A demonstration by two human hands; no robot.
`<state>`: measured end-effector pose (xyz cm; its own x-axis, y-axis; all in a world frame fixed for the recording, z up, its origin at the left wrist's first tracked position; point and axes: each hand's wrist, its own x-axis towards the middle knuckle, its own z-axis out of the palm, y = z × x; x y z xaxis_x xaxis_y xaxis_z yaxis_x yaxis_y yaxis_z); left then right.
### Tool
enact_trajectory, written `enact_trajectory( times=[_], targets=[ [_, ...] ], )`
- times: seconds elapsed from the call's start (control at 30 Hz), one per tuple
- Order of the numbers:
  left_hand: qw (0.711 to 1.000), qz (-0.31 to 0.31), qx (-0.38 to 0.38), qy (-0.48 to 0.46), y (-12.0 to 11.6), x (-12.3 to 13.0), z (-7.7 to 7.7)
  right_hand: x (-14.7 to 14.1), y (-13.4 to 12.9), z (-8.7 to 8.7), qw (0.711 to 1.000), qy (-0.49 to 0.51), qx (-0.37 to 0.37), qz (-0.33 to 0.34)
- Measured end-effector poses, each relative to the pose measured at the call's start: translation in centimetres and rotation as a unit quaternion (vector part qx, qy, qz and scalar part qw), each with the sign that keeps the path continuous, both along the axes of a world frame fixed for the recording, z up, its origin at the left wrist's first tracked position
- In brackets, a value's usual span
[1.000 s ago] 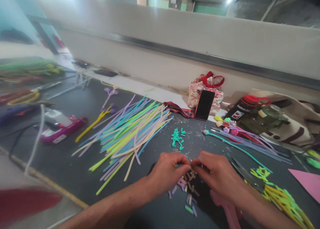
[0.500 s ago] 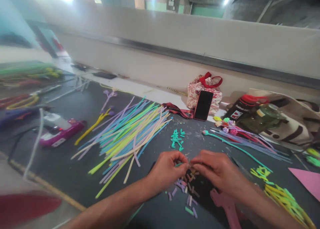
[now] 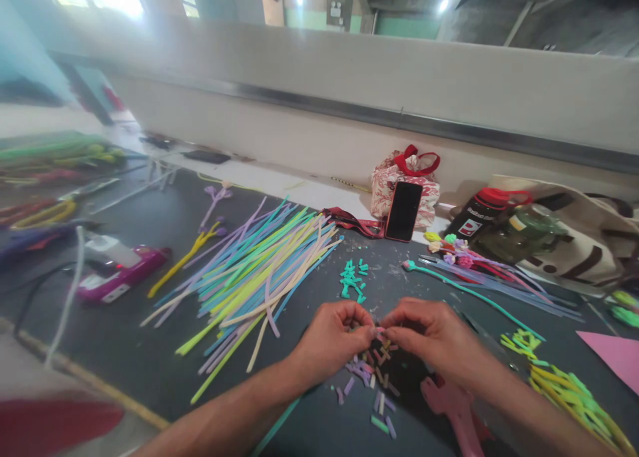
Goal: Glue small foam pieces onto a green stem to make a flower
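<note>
My left hand [image 3: 335,335] is closed in a pinch above the dark table. A teal pipe cleaner [image 3: 277,427] runs under my left forearm toward this hand; its upper end is mostly hidden by the fingers. My right hand [image 3: 433,330] is pinched too, its fingertips almost meeting the left ones. A tiny pink pipe cleaner piece [image 3: 379,330] shows between them. Just below the hands lie short cut pieces [image 3: 373,379] in purple, brown and cream. Beyond them is a small pile of teal pieces [image 3: 352,279]. Pink-handled scissors [image 3: 452,404] lie below my right wrist, blades hidden.
Long pastel pipe cleaners [image 3: 259,271] spread out at left. Farther left lies a purple glue gun [image 3: 122,274]. A phone [image 3: 403,211] leans on a patterned bag [image 3: 382,191]. To the right are a finished teal stem [image 3: 464,289], a black bottle [image 3: 476,214] and yellow pipe cleaners [image 3: 574,400].
Pink now shows between my fingertips, while the teal bit seen inside my left hand is hidden. The teal pipe cleaner under my left forearm shows more. Both hands stay in nearly the same place.
</note>
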<state>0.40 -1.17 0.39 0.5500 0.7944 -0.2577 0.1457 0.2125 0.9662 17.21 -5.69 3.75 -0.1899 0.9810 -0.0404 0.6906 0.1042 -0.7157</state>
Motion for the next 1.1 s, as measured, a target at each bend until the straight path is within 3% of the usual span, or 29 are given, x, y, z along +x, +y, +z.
enact_trajectory(
  times=[0.2, 0.43, 1.1],
  targets=[
    [0.999, -0.006, -0.036, -0.023, 0.0, 0.1, 0.1, -0.1, 0.0, 0.2, 0.998, -0.026, 0.046, 0.037],
    [0.986, -0.031, -0.150, -0.062, 0.4, 0.0, -0.2, -0.1, -0.4, 0.7, 0.992, -0.069, 0.064, 0.085],
    [0.942, -0.074, -0.295, -0.141, 0.8, -0.2, -0.9, -0.9, -0.5, -0.4, 0.993, -0.067, 0.096, 0.031]
  ],
)
